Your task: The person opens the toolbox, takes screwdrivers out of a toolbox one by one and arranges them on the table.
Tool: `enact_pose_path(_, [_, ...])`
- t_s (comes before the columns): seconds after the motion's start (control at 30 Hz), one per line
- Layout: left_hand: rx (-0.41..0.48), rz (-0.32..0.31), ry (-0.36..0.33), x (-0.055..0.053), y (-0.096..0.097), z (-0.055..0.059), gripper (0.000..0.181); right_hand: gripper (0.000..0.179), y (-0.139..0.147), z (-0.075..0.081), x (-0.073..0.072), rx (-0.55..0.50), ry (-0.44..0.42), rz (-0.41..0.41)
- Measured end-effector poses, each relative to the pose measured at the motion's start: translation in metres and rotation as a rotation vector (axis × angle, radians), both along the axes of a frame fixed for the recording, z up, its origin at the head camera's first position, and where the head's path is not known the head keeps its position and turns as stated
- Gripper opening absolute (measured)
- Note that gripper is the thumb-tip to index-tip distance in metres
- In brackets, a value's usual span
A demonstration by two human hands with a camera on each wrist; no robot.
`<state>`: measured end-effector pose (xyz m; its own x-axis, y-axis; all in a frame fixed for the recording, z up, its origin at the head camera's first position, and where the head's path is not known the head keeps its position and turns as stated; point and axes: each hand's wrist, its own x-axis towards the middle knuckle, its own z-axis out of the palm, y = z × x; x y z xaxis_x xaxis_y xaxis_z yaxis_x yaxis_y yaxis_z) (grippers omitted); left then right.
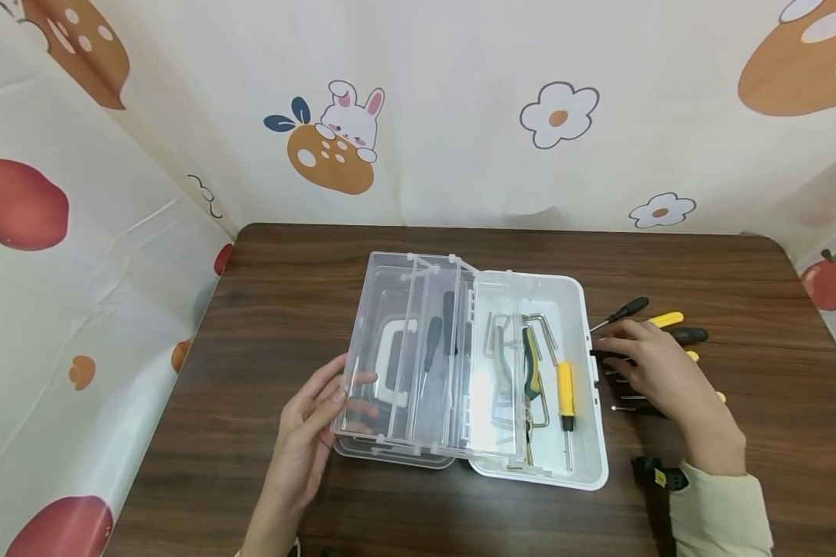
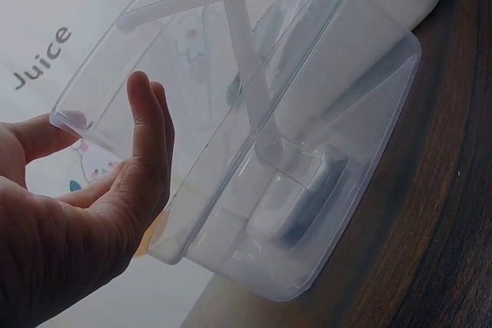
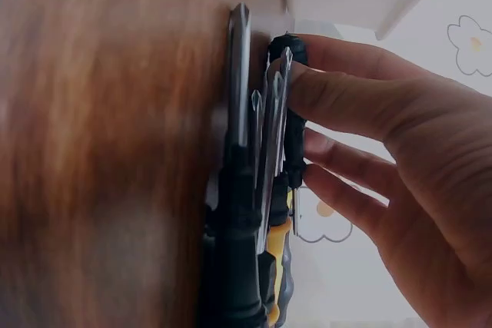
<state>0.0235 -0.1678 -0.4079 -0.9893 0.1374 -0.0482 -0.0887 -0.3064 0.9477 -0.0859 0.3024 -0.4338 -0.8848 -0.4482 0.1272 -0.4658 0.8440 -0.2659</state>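
Note:
A white toolbox [image 1: 588, 456] stands opened, its clear lid [image 1: 418, 458] folded out to the left. My left hand [image 1: 310, 429] holds the left edge of the clear tray [image 1: 390, 290], thumb on one face and fingers behind it. The tray hangs on white hinge arms [image 2: 250, 67] and overlaps the box. Inside the box lie a yellow screwdriver [image 1: 566, 391], green-handled pliers [image 1: 532, 363] and several L-shaped hex keys [image 1: 546, 336]. Right of it my right hand [image 1: 658, 379] pinches a black screwdriver handle [image 3: 294, 136] between thumb and fingers.
Several loose screwdrivers lie right of the box, among them a black one [image 1: 628, 309] and a yellow one [image 1: 666, 319]. Two dark screwdrivers [image 1: 432, 340] show through the clear plastic. A black device [image 1: 662, 473] with a yellow label is beside the right sleeve. Printed curtain surrounds the table [image 1: 286, 294].

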Motion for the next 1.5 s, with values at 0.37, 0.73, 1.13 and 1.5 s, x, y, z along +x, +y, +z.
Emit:
enact_pose_path(0.37, [0.003, -0.002, 0.005, 0.0, 0.0, 0.0, 0.047, 0.032, -0.009, 0.002, 0.001, -0.026, -0.001, 0.038])
enact_pose_path(0.73, [-0.006, -0.001, -0.032, 0.0, 0.001, 0.0, 0.048, 0.036, -0.011, 0.005, 0.005, -0.06, -0.039, 0.017])
enact_pose_path(1.13, [-0.005, 0.005, -0.022, 0.0, 0.0, -0.001, 0.047, 0.052, -0.026, 0.044, 0.002, -0.071, 0.211, 0.135])
enact_pose_path(1.5, [0.006, -0.004, -0.001, 0.0, -0.001, -0.001, 0.047, 0.059, -0.081, 0.081, -0.016, -0.024, 0.223, 0.463])
